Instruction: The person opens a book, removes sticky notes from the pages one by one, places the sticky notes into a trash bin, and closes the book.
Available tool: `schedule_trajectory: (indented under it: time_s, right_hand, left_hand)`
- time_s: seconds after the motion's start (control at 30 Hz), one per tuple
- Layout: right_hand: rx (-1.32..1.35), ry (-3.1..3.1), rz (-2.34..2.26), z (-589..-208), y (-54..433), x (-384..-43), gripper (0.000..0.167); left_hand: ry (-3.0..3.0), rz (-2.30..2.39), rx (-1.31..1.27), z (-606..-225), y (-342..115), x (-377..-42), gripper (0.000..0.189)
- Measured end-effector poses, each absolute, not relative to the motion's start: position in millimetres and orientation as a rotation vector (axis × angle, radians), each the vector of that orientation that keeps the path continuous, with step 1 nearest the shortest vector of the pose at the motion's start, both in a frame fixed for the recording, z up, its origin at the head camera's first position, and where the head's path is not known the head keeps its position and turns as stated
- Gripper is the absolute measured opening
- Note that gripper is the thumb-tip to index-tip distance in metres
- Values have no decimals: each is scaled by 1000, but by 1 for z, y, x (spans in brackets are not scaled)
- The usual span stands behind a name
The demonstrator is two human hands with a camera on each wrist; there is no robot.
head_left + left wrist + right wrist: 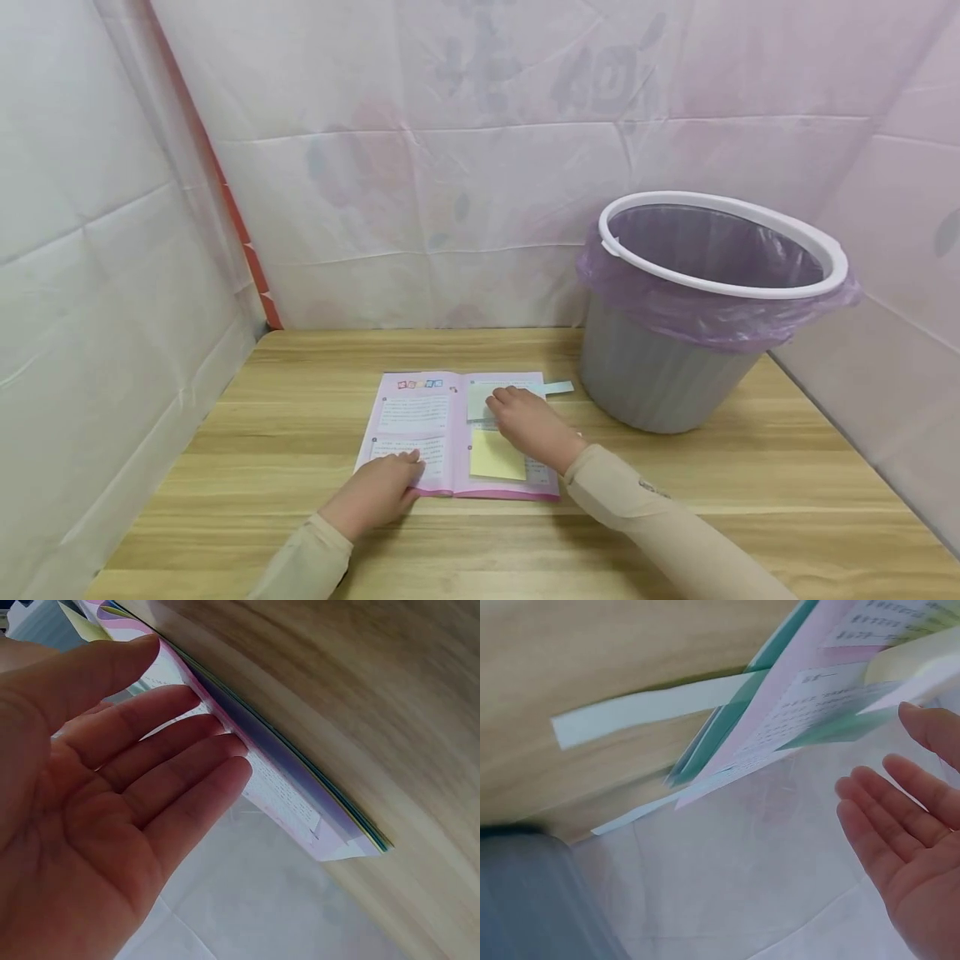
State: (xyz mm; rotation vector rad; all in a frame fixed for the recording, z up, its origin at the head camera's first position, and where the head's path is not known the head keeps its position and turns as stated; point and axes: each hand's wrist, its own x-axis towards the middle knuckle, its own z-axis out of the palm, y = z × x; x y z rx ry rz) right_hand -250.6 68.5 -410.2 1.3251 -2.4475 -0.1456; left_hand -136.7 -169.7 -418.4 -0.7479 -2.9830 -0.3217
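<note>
An open booklet (452,433) with pink-edged, printed pages lies on the wooden table. On its left page's lower part rests my left hand (378,490), fingers extended. In the left wrist view, the fingertips (236,746) meet the booklet's lower edge. My right hand (534,423) is over the right page, at a pale green sticky note (480,405). From the right wrist view, its fingers are loosely bent, with a gap to the thumb; contact with the note is unclear. A yellow sticky note (497,455) lies below, its edge curling up. A pale blue paper strip (558,387) juts past the booklet's right edge.
A grey bin (652,367) with a white rim ring and purple liner bag (697,312) stands at the table's back right. Light printed sheeting (360,200) hangs behind and on both sides of the table (247,467).
</note>
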Motion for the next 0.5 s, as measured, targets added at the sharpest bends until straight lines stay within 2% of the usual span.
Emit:
schedule_trajectory:
  time_s: [0.17, 0.5]
  right_hand:
    - [1306, -2446, -277, -412, 64, -254, 13]
    - [1224, -2500, -268, -415, 61, -259, 12]
  left_hand:
    - [-2984, -341, -746, -419, -169, -137, 22]
    - [-2994, -363, -741, -420, -172, -138, 25]
